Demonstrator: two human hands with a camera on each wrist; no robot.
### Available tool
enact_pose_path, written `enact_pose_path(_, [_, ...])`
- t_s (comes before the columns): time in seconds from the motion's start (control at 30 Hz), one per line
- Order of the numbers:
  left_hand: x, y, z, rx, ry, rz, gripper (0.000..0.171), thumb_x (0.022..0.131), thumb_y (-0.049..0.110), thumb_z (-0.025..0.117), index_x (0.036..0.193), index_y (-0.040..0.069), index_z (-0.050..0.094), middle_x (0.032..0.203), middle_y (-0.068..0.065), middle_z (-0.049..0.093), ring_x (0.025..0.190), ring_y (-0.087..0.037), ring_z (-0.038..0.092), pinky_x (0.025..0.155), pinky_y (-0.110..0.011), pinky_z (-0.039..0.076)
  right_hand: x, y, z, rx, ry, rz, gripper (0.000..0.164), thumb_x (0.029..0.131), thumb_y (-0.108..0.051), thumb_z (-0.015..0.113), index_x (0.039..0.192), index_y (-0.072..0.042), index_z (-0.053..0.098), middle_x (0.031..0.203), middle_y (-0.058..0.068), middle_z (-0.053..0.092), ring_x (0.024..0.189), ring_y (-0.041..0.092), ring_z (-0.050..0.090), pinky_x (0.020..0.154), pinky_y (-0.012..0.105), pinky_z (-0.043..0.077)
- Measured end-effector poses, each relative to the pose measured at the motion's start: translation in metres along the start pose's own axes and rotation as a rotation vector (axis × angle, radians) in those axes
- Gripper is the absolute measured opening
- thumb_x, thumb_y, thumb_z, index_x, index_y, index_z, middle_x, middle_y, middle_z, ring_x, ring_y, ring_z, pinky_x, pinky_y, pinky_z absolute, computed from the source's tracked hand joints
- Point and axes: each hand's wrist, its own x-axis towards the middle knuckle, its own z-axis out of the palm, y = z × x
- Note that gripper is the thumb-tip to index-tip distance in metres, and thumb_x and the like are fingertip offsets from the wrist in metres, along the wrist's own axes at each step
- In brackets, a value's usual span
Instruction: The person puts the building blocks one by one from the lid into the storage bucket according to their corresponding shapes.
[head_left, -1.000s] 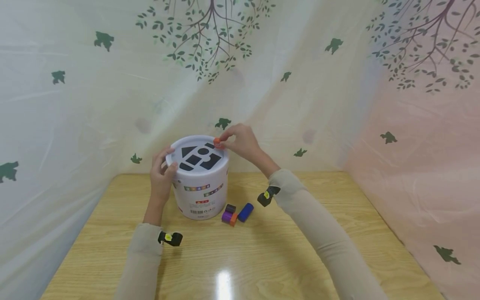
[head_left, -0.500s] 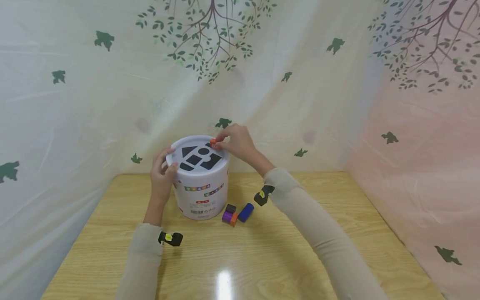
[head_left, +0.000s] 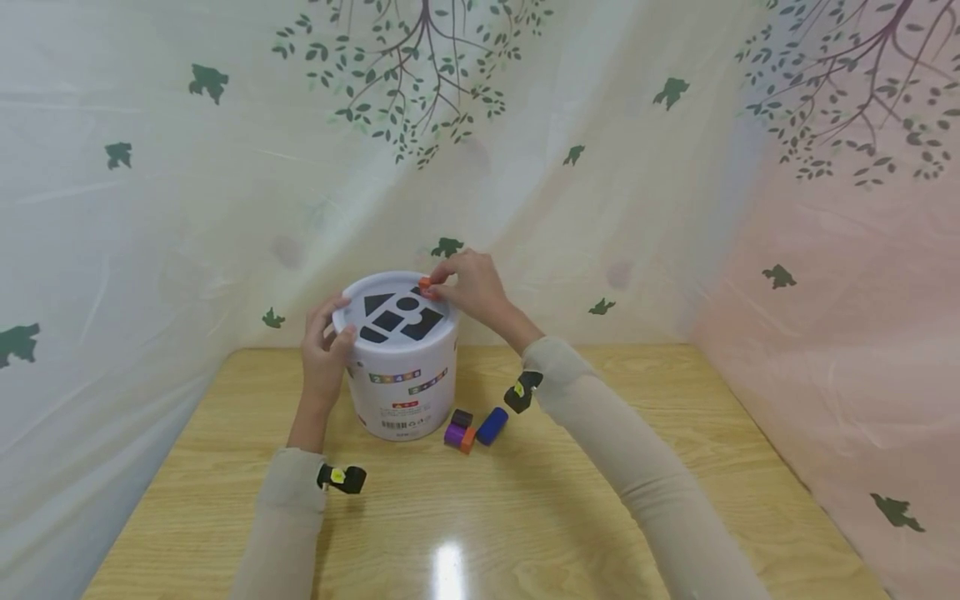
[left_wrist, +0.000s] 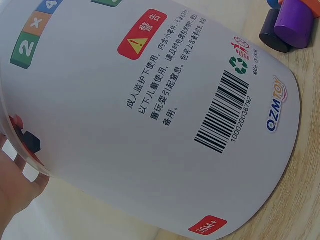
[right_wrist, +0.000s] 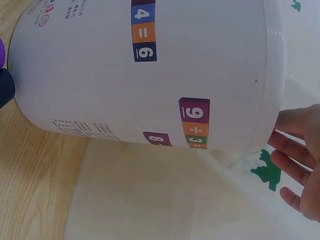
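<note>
A white bucket (head_left: 401, 392) with printed sums stands on the table, its lid (head_left: 401, 279) cut with several dark shaped holes. My left hand (head_left: 322, 350) holds the bucket's left side at the top, thumb and fingers on the rim. Between thumb and fingertips, my right hand (head_left: 476, 287) pinches a small orange block (head_left: 425, 284) at the lid's far right, by a dark slot. The bucket hides that block in the right wrist view, where part of the right hand (right_wrist: 302, 160) shows behind the rim.
At the bucket's front right lie a purple block (head_left: 454, 434), a black block (head_left: 462, 417), an orange block (head_left: 467, 439) and a blue cylinder (head_left: 492, 426). The wooden table (head_left: 390, 533) reaches back to a hanging printed cloth (head_left: 600, 208).
My right hand has moved slightly left with the orange block, from near the lid's right rim to the slot. The left hand and the bucket stay in place.
</note>
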Motion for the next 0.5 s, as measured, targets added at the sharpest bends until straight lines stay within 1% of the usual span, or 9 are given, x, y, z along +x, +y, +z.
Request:
enact_pose_path(0.17, [0.0, -0.001, 0.0, 0.004, -0.001, 0.007, 0.051, 0.093, 0.022, 0.056, 0.143, 0.013, 0.055, 0.154, 0.002, 0.041, 0.136, -0.016, 0.042, 0.122, -0.051, 0.037, 0.002, 0.0, 0.005, -0.017, 0.022, -0.025, 0.016, 0.09, -0.021, 0.077, 0.102, -0.011, 0.079, 0.102, 0.003, 0.078, 0.102, 0.024, 0.062, 0.093, 0.036, 0.049])
enact_pose_path(0.3, [-0.001, -0.001, 0.0, -0.004, -0.004, 0.01, 0.051, 0.093, 0.021, 0.057, 0.144, 0.014, 0.055, 0.153, 0.001, 0.041, 0.135, -0.015, 0.042, 0.121, -0.052, 0.039, 0.004, 0.0, 0.008, -0.027, 0.036, -0.038, 0.015, 0.09, -0.02, 0.077, 0.101, -0.011, 0.079, 0.102, 0.003, 0.079, 0.102, 0.023, 0.065, 0.097, 0.037, 0.049])
enact_pose_path(0.4, [-0.001, -0.001, 0.0, -0.008, -0.005, 0.008, 0.052, 0.093, 0.021, 0.057, 0.144, 0.014, 0.055, 0.153, 0.001, 0.041, 0.135, -0.015, 0.042, 0.12, -0.052, 0.039, 0.005, 0.0, 0.01, -0.02, 0.053, -0.054, 0.014, 0.09, -0.019, 0.077, 0.099, -0.01, 0.079, 0.101, 0.004, 0.079, 0.102, 0.024, 0.066, 0.1, 0.039, 0.049])
enact_pose_path(0.5, [0.0, 0.001, 0.0, -0.006, -0.003, -0.002, 0.052, 0.093, 0.02, 0.057, 0.144, 0.013, 0.054, 0.155, 0.0, 0.04, 0.135, -0.014, 0.041, 0.121, -0.051, 0.039, 0.006, 0.001, 0.012, -0.013, 0.07, -0.072, 0.012, 0.09, -0.017, 0.077, 0.098, -0.009, 0.079, 0.099, 0.004, 0.079, 0.1, 0.025, 0.066, 0.099, 0.039, 0.049])
